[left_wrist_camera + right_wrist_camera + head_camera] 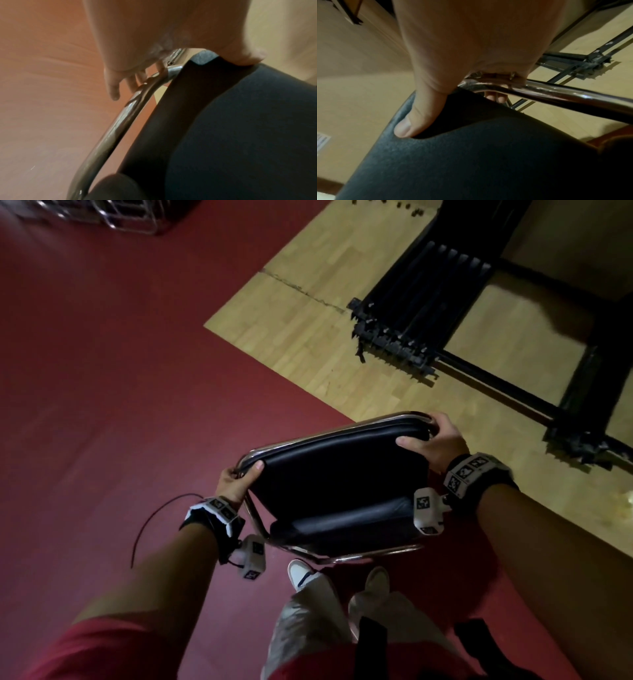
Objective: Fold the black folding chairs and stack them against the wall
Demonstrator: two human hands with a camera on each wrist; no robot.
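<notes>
I carry a black padded folding chair [339,474] with a chrome tube frame [329,436], lifted off the red floor in front of my legs. My left hand [239,479] grips the frame's top left corner, thumb on the black pad [240,135], fingers curled round the chrome tube [120,119]. My right hand [433,440] grips the top right corner, thumb pressed into the pad [471,162], fingers wrapped behind the tube [556,94]. Ahead on the right, several folded black chairs [421,302] lean in a row.
Red floor [120,371] lies to the left, light wood flooring [325,285] ahead and right. A black metal frame [582,371] runs along the wood floor at right. Chrome chair frames [113,213] stand at the top left. A thin cable [150,522] hangs from my left wrist.
</notes>
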